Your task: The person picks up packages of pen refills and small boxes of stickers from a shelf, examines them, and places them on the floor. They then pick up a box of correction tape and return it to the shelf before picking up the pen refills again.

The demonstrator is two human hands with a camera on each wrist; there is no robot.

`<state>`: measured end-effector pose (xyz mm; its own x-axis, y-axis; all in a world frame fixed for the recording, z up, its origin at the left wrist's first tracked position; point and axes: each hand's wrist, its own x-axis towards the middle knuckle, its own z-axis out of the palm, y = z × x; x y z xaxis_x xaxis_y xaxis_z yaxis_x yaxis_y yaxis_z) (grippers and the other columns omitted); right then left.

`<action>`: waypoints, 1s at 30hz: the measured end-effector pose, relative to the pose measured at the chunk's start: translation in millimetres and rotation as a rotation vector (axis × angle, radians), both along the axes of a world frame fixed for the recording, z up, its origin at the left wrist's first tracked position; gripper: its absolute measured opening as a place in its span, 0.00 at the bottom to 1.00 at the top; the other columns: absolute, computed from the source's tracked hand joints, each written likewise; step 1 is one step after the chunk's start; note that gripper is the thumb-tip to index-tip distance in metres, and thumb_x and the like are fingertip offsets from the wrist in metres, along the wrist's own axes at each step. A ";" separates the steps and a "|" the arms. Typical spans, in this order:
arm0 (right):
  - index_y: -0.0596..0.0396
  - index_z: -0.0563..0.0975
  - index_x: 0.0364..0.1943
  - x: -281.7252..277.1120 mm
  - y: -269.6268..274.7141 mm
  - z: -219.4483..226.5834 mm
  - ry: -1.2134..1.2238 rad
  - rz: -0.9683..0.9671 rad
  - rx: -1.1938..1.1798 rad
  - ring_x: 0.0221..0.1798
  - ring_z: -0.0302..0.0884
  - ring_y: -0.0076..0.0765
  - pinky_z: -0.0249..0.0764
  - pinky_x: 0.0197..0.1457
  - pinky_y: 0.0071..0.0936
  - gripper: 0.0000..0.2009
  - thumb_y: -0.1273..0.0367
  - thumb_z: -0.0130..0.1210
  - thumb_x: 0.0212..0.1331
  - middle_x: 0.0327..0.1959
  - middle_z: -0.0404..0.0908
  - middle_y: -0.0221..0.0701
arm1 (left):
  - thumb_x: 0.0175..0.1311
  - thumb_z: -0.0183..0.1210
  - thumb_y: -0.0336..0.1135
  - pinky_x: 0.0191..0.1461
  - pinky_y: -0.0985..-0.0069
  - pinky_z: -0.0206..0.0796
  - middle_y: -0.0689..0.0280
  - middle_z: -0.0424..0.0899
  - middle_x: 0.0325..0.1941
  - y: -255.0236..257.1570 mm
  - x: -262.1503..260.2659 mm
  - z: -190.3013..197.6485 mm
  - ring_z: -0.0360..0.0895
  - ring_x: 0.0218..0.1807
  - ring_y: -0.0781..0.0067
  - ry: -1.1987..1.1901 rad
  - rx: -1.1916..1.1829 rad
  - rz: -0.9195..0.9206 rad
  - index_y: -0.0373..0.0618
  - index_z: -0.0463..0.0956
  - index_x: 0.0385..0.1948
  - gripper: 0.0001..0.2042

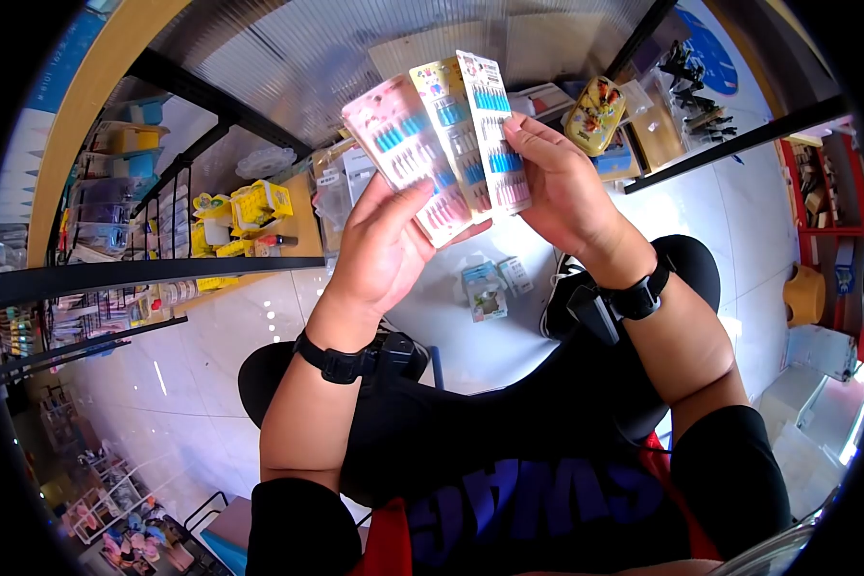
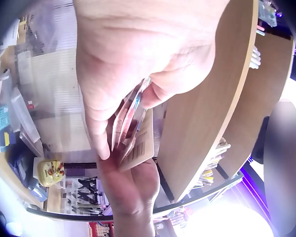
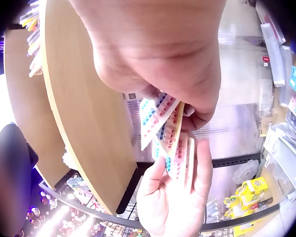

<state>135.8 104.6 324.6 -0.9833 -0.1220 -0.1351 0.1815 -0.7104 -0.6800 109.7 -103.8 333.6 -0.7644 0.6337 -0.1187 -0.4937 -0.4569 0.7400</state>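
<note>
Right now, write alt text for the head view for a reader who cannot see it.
Two hands hold up a fan of three blister-card packs of small blue and pink items: the left hand grips them from below, the right hand pinches the rightmost card. Below, more packs lie on the pale floor, with stocked shop shelves to the left.

Bright shop light all round, glare bouncing off the glossy floor (image 1: 211, 336); heavy fisheye bending with black corners, and both wrist views blurred up close.
</note>
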 end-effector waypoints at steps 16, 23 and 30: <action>0.60 0.78 0.55 8.9 -29.2 -3.0 0.063 -0.139 0.151 0.48 0.83 0.22 0.79 0.56 0.25 0.12 0.68 0.57 0.75 0.47 0.86 0.31 | 0.82 0.37 0.58 0.74 0.50 0.66 0.56 0.70 0.75 10.1 2.4 -3.1 0.71 0.74 0.57 -0.079 -0.059 0.040 0.45 0.57 0.77 0.32; 0.61 0.81 0.53 22.1 -47.4 -0.3 0.011 -0.185 0.348 0.44 0.80 0.19 0.78 0.49 0.21 0.13 0.66 0.61 0.73 0.43 0.85 0.28 | 0.81 0.43 0.59 0.71 0.59 0.70 0.60 0.77 0.68 13.7 6.7 -6.8 0.76 0.68 0.64 0.055 -0.146 0.078 0.45 0.64 0.72 0.30; 0.58 0.82 0.57 15.2 -35.2 -11.8 0.224 -0.336 0.798 0.39 0.71 0.19 0.70 0.46 0.20 0.17 0.69 0.68 0.65 0.38 0.78 0.22 | 0.83 0.44 0.53 0.69 0.61 0.72 0.59 0.77 0.66 14.3 3.8 -10.1 0.78 0.66 0.64 -0.013 -0.049 0.109 0.45 0.64 0.71 0.26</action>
<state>150.9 69.4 312.9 -0.9637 0.2253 0.1434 -0.1478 -0.0027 -0.9890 113.5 -89.5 323.5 -0.8269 0.5398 -0.1578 -0.4524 -0.4717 0.7569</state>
